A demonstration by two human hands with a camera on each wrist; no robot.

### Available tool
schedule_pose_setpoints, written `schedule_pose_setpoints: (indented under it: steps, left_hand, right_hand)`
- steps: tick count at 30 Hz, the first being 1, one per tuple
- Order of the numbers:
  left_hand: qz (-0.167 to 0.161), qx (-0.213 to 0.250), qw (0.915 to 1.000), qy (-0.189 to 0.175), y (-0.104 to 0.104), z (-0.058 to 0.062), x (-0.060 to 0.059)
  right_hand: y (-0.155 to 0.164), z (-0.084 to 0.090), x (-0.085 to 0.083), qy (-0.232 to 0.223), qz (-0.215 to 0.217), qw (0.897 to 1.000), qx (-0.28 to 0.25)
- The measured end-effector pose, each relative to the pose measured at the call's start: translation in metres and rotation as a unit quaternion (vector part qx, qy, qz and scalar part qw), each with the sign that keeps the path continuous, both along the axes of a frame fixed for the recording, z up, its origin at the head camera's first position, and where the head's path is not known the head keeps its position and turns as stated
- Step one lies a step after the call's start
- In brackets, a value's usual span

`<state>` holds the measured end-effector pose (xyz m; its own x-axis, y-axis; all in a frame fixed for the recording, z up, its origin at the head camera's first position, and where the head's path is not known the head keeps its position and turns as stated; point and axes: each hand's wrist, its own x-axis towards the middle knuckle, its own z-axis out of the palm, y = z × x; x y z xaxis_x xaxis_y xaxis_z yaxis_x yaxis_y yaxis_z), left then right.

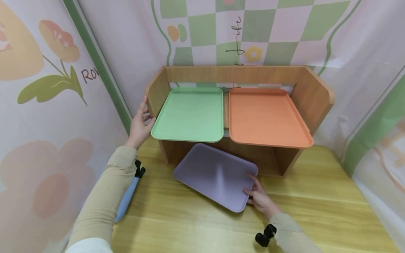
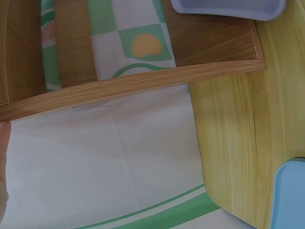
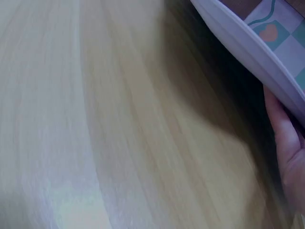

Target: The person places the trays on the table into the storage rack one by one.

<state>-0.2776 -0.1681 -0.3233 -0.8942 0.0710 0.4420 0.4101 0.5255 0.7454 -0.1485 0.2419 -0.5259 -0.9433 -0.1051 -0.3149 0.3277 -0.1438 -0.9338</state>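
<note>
A purple tray (image 1: 218, 175) is tilted above the table in front of the wooden shelf's lower opening. My right hand (image 1: 261, 198) grips it by its right end, thumb on the upper face. In the right wrist view this hand (image 3: 288, 148) is partly cut off below the tray's pale rim (image 3: 252, 47). My left hand (image 1: 140, 126) touches the outer left side of the wooden shelf (image 1: 156, 93), fingers fairly straight, thumb near the green tray's corner. On top of the shelf lie a green tray (image 1: 191, 114) and an orange tray (image 1: 267, 116), side by side.
A light blue tray (image 2: 291, 195) is at the table's left, partly behind my left sleeve in the head view. The wood-grain table (image 1: 177, 225) extends in front of the shelf. Printed curtains (image 1: 129, 35) hang behind and at both sides.
</note>
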Motion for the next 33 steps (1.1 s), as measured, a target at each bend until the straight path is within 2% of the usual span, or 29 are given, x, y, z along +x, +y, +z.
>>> schedule_pose_setpoints:
  steps: [7, 18, 33]
  left_hand:
    - [0.001, 0.002, 1.0000, 0.001, 0.001, -0.001, 0.001]
    - [0.004, 0.003, 1.0000, 0.000, 0.000, 0.000, 0.000]
    - [0.004, 0.004, 1.0000, -0.008, 0.001, 0.001, 0.001]
  right_hand:
    - [-0.001, -0.003, -0.003, -0.004, -0.039, 0.999, 0.001]
    - [-0.012, -0.012, -0.006, 0.023, -0.087, 0.994, -0.064]
    - [-0.041, -0.013, -0.007, 0.028, -0.097, 0.992, -0.069]
